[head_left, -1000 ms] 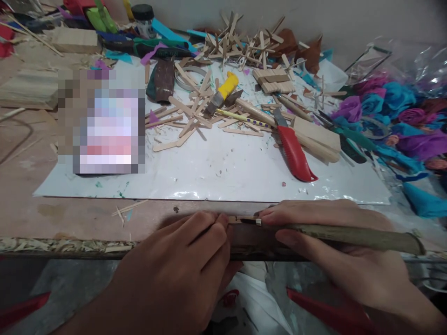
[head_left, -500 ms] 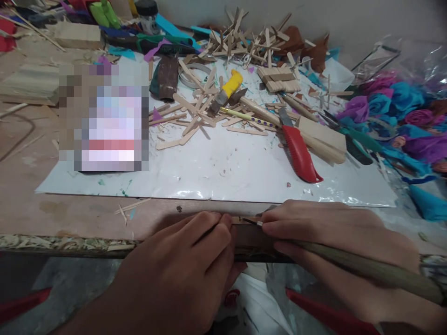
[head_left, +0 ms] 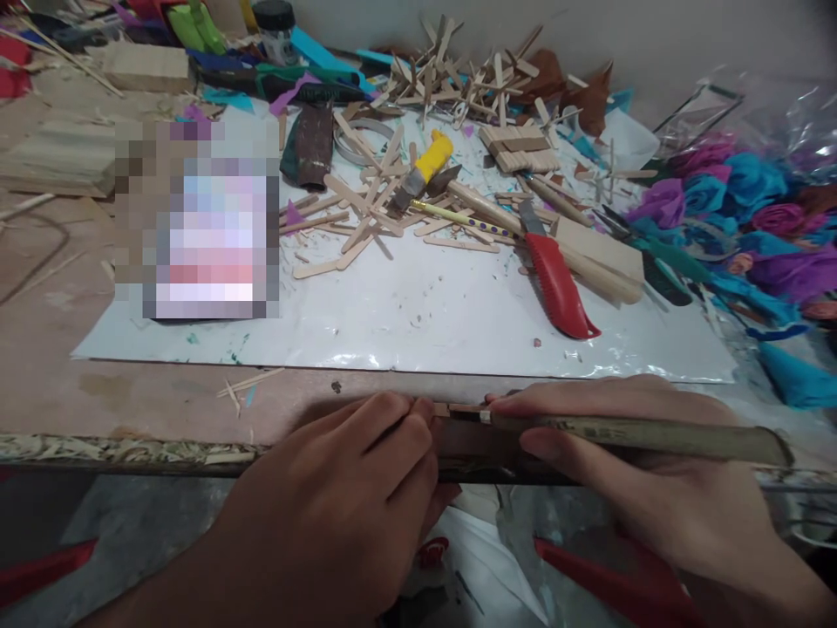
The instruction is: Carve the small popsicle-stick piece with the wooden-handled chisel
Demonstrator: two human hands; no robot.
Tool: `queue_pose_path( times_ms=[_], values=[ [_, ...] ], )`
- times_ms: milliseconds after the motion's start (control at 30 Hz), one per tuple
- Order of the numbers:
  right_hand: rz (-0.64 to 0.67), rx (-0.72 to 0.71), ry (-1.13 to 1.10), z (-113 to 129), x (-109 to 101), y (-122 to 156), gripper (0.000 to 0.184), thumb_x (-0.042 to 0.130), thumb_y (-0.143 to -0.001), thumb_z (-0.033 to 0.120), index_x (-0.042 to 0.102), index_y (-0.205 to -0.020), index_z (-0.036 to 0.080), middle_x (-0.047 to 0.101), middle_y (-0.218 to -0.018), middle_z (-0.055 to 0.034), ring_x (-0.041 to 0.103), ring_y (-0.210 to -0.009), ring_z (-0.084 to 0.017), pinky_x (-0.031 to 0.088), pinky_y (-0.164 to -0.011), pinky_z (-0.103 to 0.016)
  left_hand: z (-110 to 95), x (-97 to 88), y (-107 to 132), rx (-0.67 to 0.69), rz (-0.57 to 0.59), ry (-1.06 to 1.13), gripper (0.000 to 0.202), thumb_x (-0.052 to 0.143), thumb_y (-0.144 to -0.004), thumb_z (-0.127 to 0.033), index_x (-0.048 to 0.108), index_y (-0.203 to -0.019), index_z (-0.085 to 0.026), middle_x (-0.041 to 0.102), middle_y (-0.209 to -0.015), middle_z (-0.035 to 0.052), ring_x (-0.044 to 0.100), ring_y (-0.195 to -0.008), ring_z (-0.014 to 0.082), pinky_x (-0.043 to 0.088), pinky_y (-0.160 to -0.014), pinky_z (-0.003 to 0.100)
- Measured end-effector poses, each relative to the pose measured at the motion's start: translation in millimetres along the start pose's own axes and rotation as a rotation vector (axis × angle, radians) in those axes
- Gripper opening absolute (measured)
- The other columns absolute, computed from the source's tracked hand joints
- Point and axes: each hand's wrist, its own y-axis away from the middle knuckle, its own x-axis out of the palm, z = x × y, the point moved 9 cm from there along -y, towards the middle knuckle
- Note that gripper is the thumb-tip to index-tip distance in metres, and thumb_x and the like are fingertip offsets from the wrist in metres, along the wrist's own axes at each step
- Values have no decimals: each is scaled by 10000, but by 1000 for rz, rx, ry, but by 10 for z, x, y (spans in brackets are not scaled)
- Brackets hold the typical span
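Observation:
My left hand (head_left: 366, 471) is closed at the table's front edge, its fingertips pinching a thin wooden stick (head_left: 443, 410). Most of that stick is hidden by both hands. In my right hand (head_left: 654, 445) lies a carving knife with a thick, greenish-brown wooden handle (head_left: 686, 439). Its short dark blade (head_left: 466, 415) and pale collar point left, against the stick, close to my left fingertips. The handle lies almost level across the right hand, the thumb below it.
Beyond the hands, a white sheet (head_left: 392, 323) bears a red cutter (head_left: 563, 288), a yellow-handled tool (head_left: 432, 161), a pencil (head_left: 464, 218) and loose craft sticks (head_left: 357, 231). A blurred-out phone-like object (head_left: 209, 244) stands left. Paper flowers (head_left: 751, 192) lie right. Wood shavings (head_left: 131, 449) line the front edge.
My right hand has rolled, so the knife's handle end has swung up from a downward slant to nearly level. The blade has turned flatter along the stick. My left hand stays in place.

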Motion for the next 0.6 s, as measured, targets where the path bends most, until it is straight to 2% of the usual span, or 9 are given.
queue_pose_path(
  times_ms=[200, 367, 600],
  values=[
    [-3, -37, -29, 103, 5, -57, 231, 797, -1011, 128, 909, -1018, 329, 959, -970, 57, 938, -799, -199, 747, -750, -190, 30, 12, -18, -13, -26, 33, 302, 578, -1271, -218, 839, -1299, -67, 886, -1215, 79, 774, -1117, 289, 668, -947, 476],
    [40, -89, -13, 142, 25, -23, 289, 742, -1038, 76, 841, -1131, 331, 962, -1036, 67, 943, -883, -170, 734, -852, -165, 48, 31, 16, -24, -11, 52, 321, 573, -1279, -238, 854, -1280, -83, 885, -1209, 74, 762, -1161, 293, 664, -1007, 462],
    [85, -145, 25, 188, 45, 124, 326, 677, -1096, 58, 782, -1255, 323, 956, -1132, 35, 939, -1041, -181, 739, -988, -230, 42, 47, 15, -34, 1, 48, 310, 597, -1272, -245, 853, -1298, -73, 887, -1233, 77, 772, -1189, 292, 680, -1038, 457]
  ],
)
